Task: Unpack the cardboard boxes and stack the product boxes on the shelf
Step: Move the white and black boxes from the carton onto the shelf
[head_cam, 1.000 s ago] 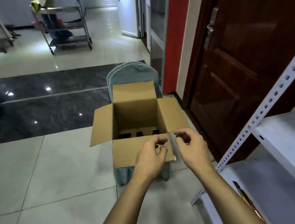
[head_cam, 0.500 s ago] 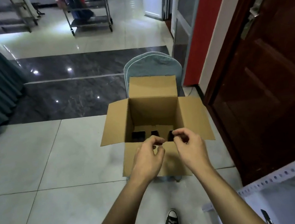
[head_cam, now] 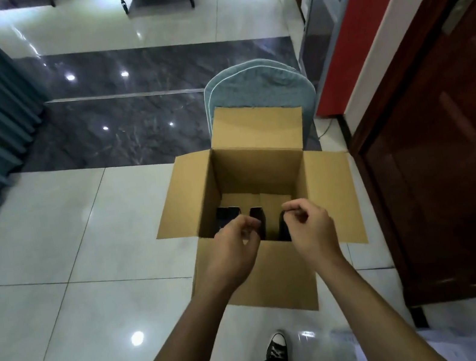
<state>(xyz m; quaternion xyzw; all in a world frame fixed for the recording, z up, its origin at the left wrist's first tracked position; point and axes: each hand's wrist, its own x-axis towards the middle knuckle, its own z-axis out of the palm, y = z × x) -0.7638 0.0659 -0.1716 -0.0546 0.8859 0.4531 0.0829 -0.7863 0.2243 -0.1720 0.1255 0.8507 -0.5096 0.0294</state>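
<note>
Change: view now looks down into the box; the shelf has left view.
Hands: left hand and right hand have advanced over the opening, fingers loosely curled, grasping nothing.
Products: dark, on box bottom, unpicked.

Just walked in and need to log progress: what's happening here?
A person stands over an open cardboard box set on a cloth-covered chair. Left hand and right hand hover above its opening, empty, fingers loosely curled. A few dark product boxes remain at the bottom; none has been lifted out yet.
</note>
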